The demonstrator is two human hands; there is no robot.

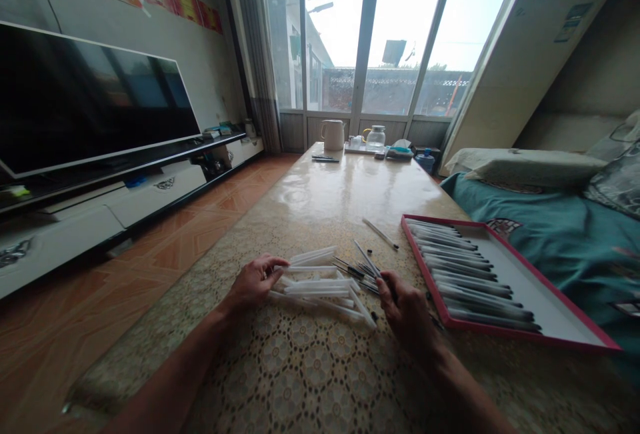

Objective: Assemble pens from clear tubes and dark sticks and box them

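Note:
My left hand (pixel 257 279) pinches the near end of a translucent white pen barrel (pixel 311 269), at the left side of a loose pile of similar pen barrels (pixel 320 289). In my right hand (pixel 404 302) is a slim pen refill (pixel 367 257), held by its lower end and tilted up to the left. Beneath it lies a bunch of dark-tipped refills (pixel 353 267), partly hidden by that hand. Small black caps (pixel 369 251) are scattered nearby. One capped pen (pixel 381 234) lies alone beyond the pile.
To the right, a red-rimmed box (pixel 550 281) holds a row of several pens (pixel 473 274). A patterned cover lies over the long table (pixel 300 361). At its far end stand a kettle (pixel 333 135), a glass jug (pixel 376 137) and a tissue pack (pixel 399 149). A teal-covered seat (pixel 500 197) flanks the table.

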